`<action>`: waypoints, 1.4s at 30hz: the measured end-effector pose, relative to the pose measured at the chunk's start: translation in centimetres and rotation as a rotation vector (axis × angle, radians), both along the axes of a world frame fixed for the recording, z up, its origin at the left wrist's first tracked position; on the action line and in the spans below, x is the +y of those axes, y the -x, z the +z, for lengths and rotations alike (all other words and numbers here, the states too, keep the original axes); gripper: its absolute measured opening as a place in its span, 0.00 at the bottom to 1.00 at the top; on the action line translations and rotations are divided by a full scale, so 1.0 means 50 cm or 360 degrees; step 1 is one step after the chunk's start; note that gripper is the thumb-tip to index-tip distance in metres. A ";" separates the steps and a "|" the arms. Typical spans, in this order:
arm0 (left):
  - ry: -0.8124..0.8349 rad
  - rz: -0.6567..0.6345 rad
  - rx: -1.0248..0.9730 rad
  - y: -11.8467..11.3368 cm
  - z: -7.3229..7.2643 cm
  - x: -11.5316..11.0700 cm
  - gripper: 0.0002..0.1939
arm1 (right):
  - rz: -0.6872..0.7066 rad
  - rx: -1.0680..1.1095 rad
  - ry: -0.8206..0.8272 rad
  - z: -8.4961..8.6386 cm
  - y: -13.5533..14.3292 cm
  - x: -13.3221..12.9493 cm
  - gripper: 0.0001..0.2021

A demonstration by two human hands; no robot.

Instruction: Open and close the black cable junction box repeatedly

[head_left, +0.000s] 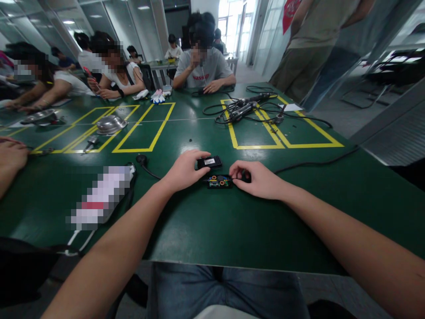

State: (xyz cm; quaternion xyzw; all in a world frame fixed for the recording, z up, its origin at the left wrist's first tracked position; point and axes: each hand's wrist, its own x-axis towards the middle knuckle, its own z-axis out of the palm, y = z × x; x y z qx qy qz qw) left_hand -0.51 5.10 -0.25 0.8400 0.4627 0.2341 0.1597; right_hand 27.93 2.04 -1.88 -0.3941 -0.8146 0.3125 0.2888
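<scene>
A small open black case point(219, 182) with a circuit board and copper coils inside lies on the green table in front of me. Just behind it is a black cover point(212, 162) with a white label. My left hand point(187, 170) has its thumb and fingers around the cover's left end. At the case's right end, my right hand point(250, 178) pinches the black cable where it meets the case. The cable point(312, 164) runs off to the right behind my right hand. A black plug point(141, 160) on a short cord lies left of my left hand.
A blurred white pouch point(101, 197) with a strap lies at left. Metal bowls point(111, 125) and yellow tape rectangles are farther back. Corded tools point(244, 108) lie tangled at back right. Several people sit around the table, and a person's hand point(11, 159) rests at the left edge.
</scene>
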 end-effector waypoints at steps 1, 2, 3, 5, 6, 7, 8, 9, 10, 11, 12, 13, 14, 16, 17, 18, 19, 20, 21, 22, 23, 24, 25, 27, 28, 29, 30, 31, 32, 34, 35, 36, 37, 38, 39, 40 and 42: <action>-0.0004 -0.0051 -0.0057 0.000 0.003 -0.003 0.23 | -0.0002 0.0040 0.0029 -0.002 -0.001 0.000 0.08; 0.0004 -0.0116 -0.0113 0.000 0.006 -0.005 0.24 | 0.0008 0.0075 0.0070 -0.004 -0.002 0.001 0.11; 0.0022 -0.0190 -0.0162 -0.001 0.009 -0.008 0.23 | 0.0016 0.0101 0.0094 -0.005 -0.003 0.001 0.15; 0.0073 -0.0345 -0.0213 -0.003 0.013 -0.014 0.22 | 0.0020 0.0118 0.0095 -0.006 -0.005 0.001 0.20; 0.0107 -0.0414 -0.0206 -0.005 0.014 -0.016 0.21 | 0.0016 0.0107 0.0076 -0.006 -0.006 0.000 0.22; 0.0144 -0.0471 -0.0182 -0.006 0.014 -0.017 0.20 | 0.0013 0.0086 0.0054 -0.005 -0.006 -0.001 0.24; 0.0179 -0.0510 -0.0149 -0.008 0.014 -0.019 0.20 | 0.0012 0.0057 0.0036 -0.004 -0.005 -0.002 0.26; 0.0206 -0.0533 -0.0114 -0.009 0.014 -0.020 0.20 | 0.0016 0.0020 0.0022 -0.002 -0.004 -0.004 0.27; 0.0222 -0.0542 -0.0083 -0.011 0.014 -0.021 0.20 | 0.0021 -0.0025 0.0008 -0.001 -0.003 -0.005 0.26; 0.0228 -0.0539 -0.0059 -0.012 0.015 -0.023 0.20 | 0.0021 -0.0072 -0.0008 0.000 -0.002 -0.006 0.24; 0.0227 -0.0527 -0.0040 -0.013 0.016 -0.024 0.20 | 0.0012 -0.0117 -0.0026 0.000 0.000 -0.007 0.22; 0.0228 -0.0511 -0.0023 -0.014 0.018 -0.026 0.20 | -0.0004 -0.0155 -0.0046 0.000 0.001 -0.007 0.19; 0.0235 -0.0494 -0.0008 -0.016 0.020 -0.027 0.20 | -0.0023 -0.0181 -0.0061 -0.001 0.002 -0.007 0.17; 0.0266 -0.0454 0.0012 -0.018 0.025 -0.030 0.21 | -0.0055 -0.0197 -0.0073 -0.003 0.003 -0.005 0.16; 0.0285 -0.0439 0.0019 -0.019 0.027 -0.032 0.21 | -0.0061 -0.0194 -0.0071 -0.004 0.003 -0.004 0.15; 0.0302 -0.0426 0.0023 -0.019 0.029 -0.032 0.21 | -0.0061 -0.0192 -0.0068 -0.004 0.002 -0.003 0.15; 0.0314 -0.0419 0.0026 -0.020 0.030 -0.033 0.21 | -0.0057 -0.0193 -0.0069 -0.004 0.002 -0.003 0.14; 0.0322 -0.0416 0.0030 -0.021 0.031 -0.033 0.21 | -0.0050 -0.0197 -0.0077 -0.003 0.002 -0.003 0.14; 0.0322 -0.0414 0.0036 -0.021 0.031 -0.034 0.20 | -0.0042 -0.0205 -0.0092 -0.002 0.002 -0.003 0.13; 0.0316 -0.0415 0.0043 -0.022 0.031 -0.034 0.20 | -0.0034 -0.0215 -0.0113 0.000 0.002 -0.004 0.13; 0.0306 -0.0417 0.0049 -0.023 0.031 -0.034 0.20 | -0.0029 -0.0223 -0.0136 0.002 0.002 -0.005 0.13; 0.0293 -0.0419 0.0053 -0.023 0.031 -0.034 0.20 | -0.0028 -0.0231 -0.0155 0.004 0.003 -0.006 0.13; 0.0282 -0.0422 0.0054 -0.024 0.030 -0.034 0.19 | -0.0030 -0.0237 -0.0167 0.005 0.003 -0.007 0.12; 0.0269 -0.0426 0.0051 -0.024 0.029 -0.035 0.19 | -0.0038 -0.0250 -0.0172 0.007 0.004 -0.008 0.12; 0.0268 -0.0426 0.0051 -0.025 0.029 -0.035 0.19 | -0.0041 -0.0259 -0.0171 0.007 0.005 -0.009 0.12; 0.0264 -0.0425 0.0054 -0.025 0.029 -0.036 0.19 | -0.0040 -0.0272 -0.0173 0.008 0.005 -0.009 0.12; 0.0260 -0.0427 0.0064 -0.025 0.029 -0.036 0.19 | -0.0037 -0.0289 -0.0180 0.008 0.005 -0.009 0.12; 0.0254 -0.0429 0.0077 -0.026 0.029 -0.036 0.19 | -0.0035 -0.0308 -0.0195 0.009 0.005 -0.010 0.12; 0.0250 -0.0431 0.0089 -0.026 0.029 -0.036 0.20 | -0.0033 -0.0329 -0.0214 0.009 0.005 -0.010 0.12; 0.0263 -0.0427 0.0090 -0.025 0.027 -0.034 0.20 | -0.0030 -0.0363 -0.0242 0.010 0.004 -0.011 0.12; 0.0281 -0.0424 0.0076 -0.025 0.027 -0.033 0.20 | -0.0031 -0.0367 -0.0243 0.011 0.004 -0.011 0.12; 0.0304 -0.0420 0.0055 -0.024 0.026 -0.031 0.20 | -0.0031 -0.0364 -0.0235 0.012 0.004 -0.011 0.12; 0.0326 -0.0418 0.0032 -0.023 0.024 -0.029 0.21 | -0.0031 -0.0355 -0.0222 0.012 0.004 -0.011 0.13; 0.0342 -0.0420 0.0015 -0.023 0.023 -0.028 0.21 | -0.0030 -0.0343 -0.0210 0.013 0.004 -0.011 0.13; 0.0350 -0.0423 0.0004 -0.022 0.022 -0.026 0.21 | -0.0030 -0.0334 -0.0203 0.013 0.004 -0.011 0.13; 0.0350 -0.0426 -0.0004 -0.022 0.021 -0.025 0.21 | -0.0033 -0.0327 -0.0204 0.014 0.004 -0.010 0.13; 0.0348 -0.0431 -0.0013 -0.021 0.020 -0.024 0.20 | -0.0041 -0.0320 -0.0214 0.014 0.004 -0.010 0.12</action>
